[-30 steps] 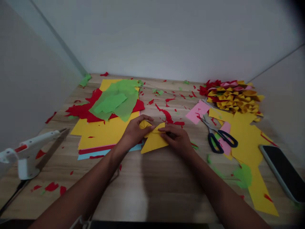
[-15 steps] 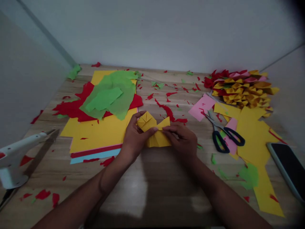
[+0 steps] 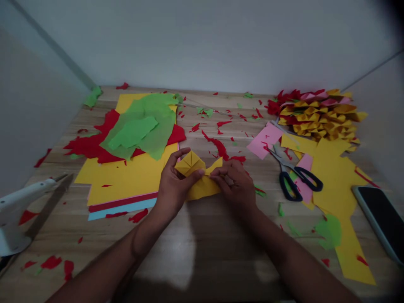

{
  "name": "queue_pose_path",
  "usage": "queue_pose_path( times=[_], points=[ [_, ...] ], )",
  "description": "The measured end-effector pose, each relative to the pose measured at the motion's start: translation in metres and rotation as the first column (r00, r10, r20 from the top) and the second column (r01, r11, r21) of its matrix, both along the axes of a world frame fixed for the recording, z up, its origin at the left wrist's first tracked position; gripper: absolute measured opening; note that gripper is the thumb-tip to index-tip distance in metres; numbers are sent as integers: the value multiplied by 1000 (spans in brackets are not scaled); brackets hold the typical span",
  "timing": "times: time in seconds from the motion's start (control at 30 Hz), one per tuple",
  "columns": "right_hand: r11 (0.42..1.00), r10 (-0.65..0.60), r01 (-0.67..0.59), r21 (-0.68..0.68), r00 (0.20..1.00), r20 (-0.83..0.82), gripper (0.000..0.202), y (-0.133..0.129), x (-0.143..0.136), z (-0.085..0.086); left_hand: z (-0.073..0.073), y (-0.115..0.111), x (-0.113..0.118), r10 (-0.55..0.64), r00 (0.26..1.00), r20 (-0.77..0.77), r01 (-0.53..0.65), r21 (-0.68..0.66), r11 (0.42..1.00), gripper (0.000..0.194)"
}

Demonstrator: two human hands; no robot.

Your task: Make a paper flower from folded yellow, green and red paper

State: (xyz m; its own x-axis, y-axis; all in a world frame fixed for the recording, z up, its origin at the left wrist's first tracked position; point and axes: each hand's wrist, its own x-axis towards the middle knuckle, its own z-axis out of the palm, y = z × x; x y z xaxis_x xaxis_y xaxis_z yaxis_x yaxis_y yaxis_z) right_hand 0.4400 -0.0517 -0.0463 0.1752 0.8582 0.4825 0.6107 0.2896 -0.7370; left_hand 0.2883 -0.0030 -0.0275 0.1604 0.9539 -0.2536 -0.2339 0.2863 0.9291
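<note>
Between my hands is a piece of folded yellow paper (image 3: 202,189) with creased, pointed flaps along its upper side. My left hand (image 3: 173,185) grips its left part, the thumb pressed on the front near the middle and the fingers behind. On the right side, my right hand (image 3: 235,183) pinches the paper between thumb and fingers, just below a pointed flap. The fingers partly cover the folds. To the left of my left hand lies a stack of coloured paper sheets (image 3: 126,179), yellow on top with red and blue edges showing.
Green crepe paper (image 3: 142,122) and red crepe paper (image 3: 86,145) lie on the stack. Scissors (image 3: 290,174), yellow offcuts (image 3: 331,181) and a phone (image 3: 377,219) are at right. A pile of folded paper pieces (image 3: 322,118) sits far right. A glue gun (image 3: 23,195) stands left.
The folded paper has tilted slightly and shifted a little left and down with both hands. Both hands keep their hold. The whole view has also shifted slightly.
</note>
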Motion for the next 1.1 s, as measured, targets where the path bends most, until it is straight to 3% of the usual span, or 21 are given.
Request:
queue_pose_path(
  times=[0.3,0.47,0.63,0.93,1.1],
  points=[
    [998,51,-52,-31,998,-46,9,-2,-1,1,1,-4,-1,-39,999,27,42,-137,990,79],
    [998,60,-60,-23,998,21,15,-3,0,6,4,-5,1,-39,999,-4,38,-118,992,76],
    [995,86,-85,-43,996,18,8,-6,0,7,3,-5,1,-1,1000,-17,0,-62,998,68],
    [998,53,-53,-38,999,-2,14,-7,-1,10,6,-9,1,-51,998,-47,50,-31,998,69],
    [999,17,-18,-38,1000,-13,13,-6,0,9,2,-6,0,8,1000,-25,-8,-8,1000,68]
  ],
)
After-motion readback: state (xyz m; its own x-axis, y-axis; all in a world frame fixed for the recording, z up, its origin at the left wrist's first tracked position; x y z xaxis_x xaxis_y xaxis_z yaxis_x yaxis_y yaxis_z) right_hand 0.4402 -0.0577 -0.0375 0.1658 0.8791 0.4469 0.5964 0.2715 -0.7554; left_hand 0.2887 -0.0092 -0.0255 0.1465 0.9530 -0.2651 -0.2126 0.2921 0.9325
